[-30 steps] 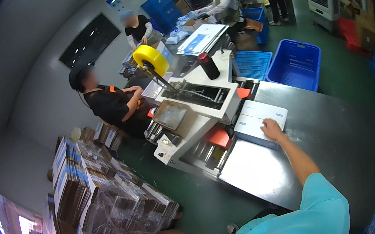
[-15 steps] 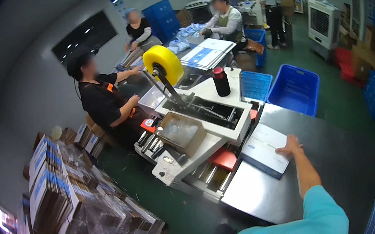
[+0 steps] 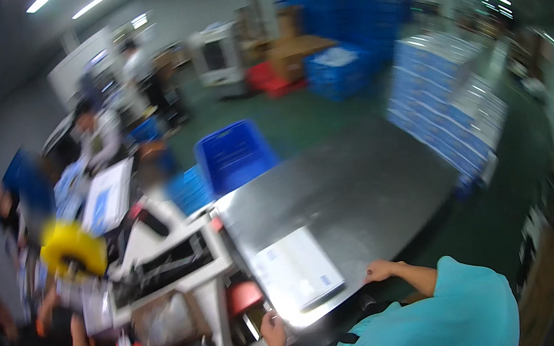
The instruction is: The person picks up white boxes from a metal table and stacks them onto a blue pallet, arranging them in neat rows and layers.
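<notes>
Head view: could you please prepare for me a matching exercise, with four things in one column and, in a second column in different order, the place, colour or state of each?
Things
1. white box
2. tape roll
3. blue bin
4. right hand

Descriptions
A. open at the top, beyond the table's far edge
B. at the table's near edge, apart from the box
C. lying flat on the metal table
D. yellow and ring-shaped, at the left of the picture

Right pairs: 1-C, 2-D, 3-A, 4-B
</notes>
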### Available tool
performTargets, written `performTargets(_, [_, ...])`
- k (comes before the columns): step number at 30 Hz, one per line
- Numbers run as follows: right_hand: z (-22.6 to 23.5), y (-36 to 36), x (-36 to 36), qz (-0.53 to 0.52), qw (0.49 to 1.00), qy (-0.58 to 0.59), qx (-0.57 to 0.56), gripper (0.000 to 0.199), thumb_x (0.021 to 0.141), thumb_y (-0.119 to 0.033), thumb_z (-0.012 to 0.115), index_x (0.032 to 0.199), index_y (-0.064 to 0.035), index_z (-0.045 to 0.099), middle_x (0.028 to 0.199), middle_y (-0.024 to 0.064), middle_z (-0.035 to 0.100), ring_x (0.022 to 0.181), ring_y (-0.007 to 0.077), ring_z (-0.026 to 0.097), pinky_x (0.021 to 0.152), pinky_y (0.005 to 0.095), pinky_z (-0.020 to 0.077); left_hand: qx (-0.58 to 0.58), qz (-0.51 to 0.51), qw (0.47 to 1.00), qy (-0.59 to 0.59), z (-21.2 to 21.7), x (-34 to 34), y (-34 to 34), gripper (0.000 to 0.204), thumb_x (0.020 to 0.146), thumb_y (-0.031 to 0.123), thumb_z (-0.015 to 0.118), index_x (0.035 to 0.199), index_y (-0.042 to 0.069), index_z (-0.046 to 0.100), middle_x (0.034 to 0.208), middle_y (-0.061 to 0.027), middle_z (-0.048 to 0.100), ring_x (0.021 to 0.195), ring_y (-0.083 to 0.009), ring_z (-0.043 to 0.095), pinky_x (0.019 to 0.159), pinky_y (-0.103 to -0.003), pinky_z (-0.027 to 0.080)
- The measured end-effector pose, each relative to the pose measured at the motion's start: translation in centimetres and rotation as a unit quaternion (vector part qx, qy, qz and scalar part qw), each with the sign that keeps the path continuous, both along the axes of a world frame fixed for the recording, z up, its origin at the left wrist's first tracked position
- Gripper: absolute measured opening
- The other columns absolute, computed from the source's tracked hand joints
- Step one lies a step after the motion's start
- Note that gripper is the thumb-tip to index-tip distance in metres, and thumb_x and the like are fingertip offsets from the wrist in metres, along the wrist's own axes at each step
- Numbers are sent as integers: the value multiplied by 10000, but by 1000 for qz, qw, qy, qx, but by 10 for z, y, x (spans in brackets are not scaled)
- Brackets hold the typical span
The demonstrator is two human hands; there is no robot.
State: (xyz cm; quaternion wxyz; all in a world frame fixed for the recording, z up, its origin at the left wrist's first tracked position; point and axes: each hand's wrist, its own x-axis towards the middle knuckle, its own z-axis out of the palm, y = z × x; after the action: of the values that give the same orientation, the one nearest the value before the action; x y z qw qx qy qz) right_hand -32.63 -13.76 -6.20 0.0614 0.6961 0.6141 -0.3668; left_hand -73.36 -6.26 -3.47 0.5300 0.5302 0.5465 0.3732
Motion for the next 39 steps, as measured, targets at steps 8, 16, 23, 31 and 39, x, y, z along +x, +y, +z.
performTargets(8, [-25, -196, 56, -343, 916, 60, -197, 414, 850, -430, 556, 724, -43, 626, 645, 67, 614, 607, 159, 574, 574, 304, 463, 118, 12, 987, 106, -14, 63, 70, 410, 802, 131, 607, 1101, -111, 467, 1008, -203, 558, 927, -281, 536, 841, -357, 413])
performTargets(16, [-87, -326, 89, -503, 810, 195, -232, 408, 858, -431, 548, 770, -39, 621, 687, 69, 622, 635, 166, 578, 581, 301, 463, -225, 23, 969, -100, -1, 135, 84, 288, 880, 292, 527, 956, 90, 337, 502, -54, 415, 346, -173, 406, 280, -317, 291])
performTargets(23, [-99, -338, 154, -608, 732, 284, -119, 407, 864, -432, 540, 811, -35, 617, 723, 71, 629, 660, 173, 581, 587, 299, 463, -212, 8, 976, 46, 8, 228, 71, 243, 897, 212, 433, 1090, 66, 415, 547, -64, 504, 387, -149, 453, 318, -310, 348])
performTargets(31, [-94, -335, 183, -639, 706, 283, -112, 438, 874, -443, 528, 966, -21, 599, 845, 90, 636, 748, 201, 581, 608, 315, 465, 49, -368, 859, 353, 0, 301, 85, 381, 917, 121, 327, 1243, 39, 505, 599, -76, 607, 435, -121, 507, 362, -302, 414])
performTargets(39, [-98, -361, 179, -619, 727, 261, -146, 484, 864, -469, 504, 834, -13, 666, 780, 119, 666, 663, 236, 613, 608, 351, 476, -145, -213, 959, 122, 4, 439, 79, 641, 724, 326, 743, 1103, -63, 403, 993, -187, 501, 845, -265, 520, 598, -395, 480])
